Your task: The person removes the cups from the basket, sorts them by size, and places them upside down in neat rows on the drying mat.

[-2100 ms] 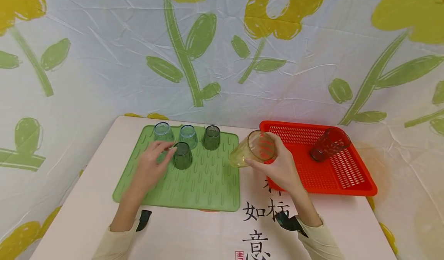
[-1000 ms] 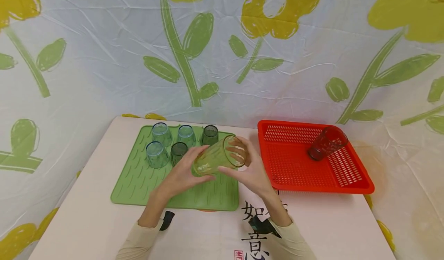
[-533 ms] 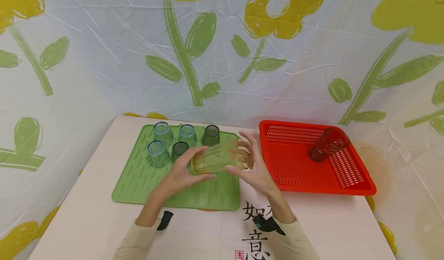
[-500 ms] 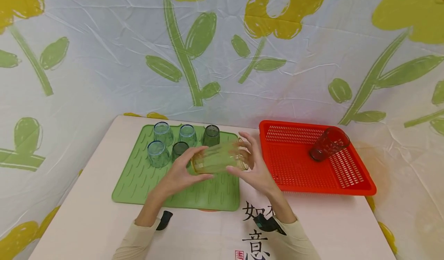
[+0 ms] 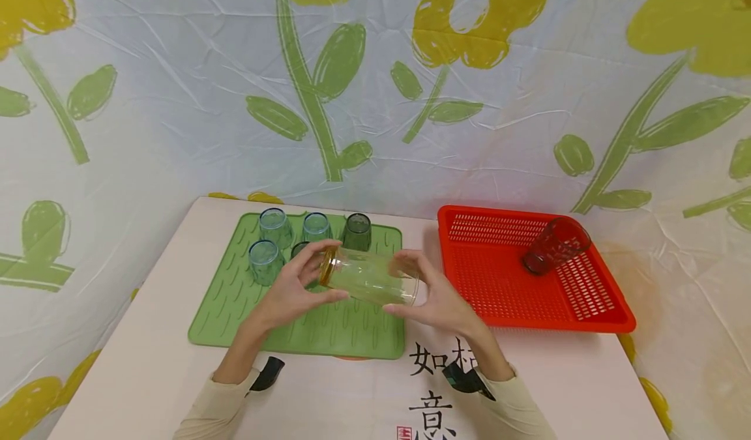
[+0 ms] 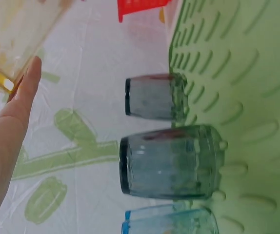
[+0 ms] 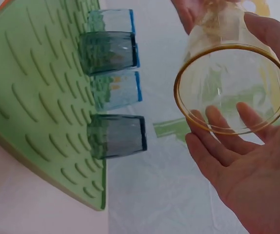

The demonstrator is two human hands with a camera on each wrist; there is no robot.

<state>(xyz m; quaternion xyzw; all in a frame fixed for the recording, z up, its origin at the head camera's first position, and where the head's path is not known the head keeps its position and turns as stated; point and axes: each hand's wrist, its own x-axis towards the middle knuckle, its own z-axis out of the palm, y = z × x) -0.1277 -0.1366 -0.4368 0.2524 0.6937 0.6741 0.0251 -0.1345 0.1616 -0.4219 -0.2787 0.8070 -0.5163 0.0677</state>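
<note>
Both hands hold a tall, clear yellow drinking glass [image 5: 368, 277] on its side above the green drying mat [image 5: 235, 319]. At its thick base end, my left hand [image 5: 287, 300] grips it between thumb and fingers. My right hand [image 5: 440, 303] holds the rim end, fingers curled behind the wall and thumb in front. The glass slopes a little, rim lower than base. In the right wrist view its open mouth [image 7: 228, 131] faces the camera. Behind the left hand, a dark grey tumbler [image 5: 300, 249] is partly hidden on the mat.
Blue tumblers [image 5: 266, 263] and another dark grey tumbler [image 5: 357, 233] stand upside down on the mat's back and left. To the right sits a red plastic basket [image 5: 499, 296]; a tall glass [image 5: 554, 248], dark red-looking, leans inside. A flower-printed cloth [image 5: 381, 186] hangs behind the table.
The right hand has carried the yellow glass left from beside the basket. The left hand moved off the dark tumbler to the glass base. Lately the glass has turned, its rim end dipping.
</note>
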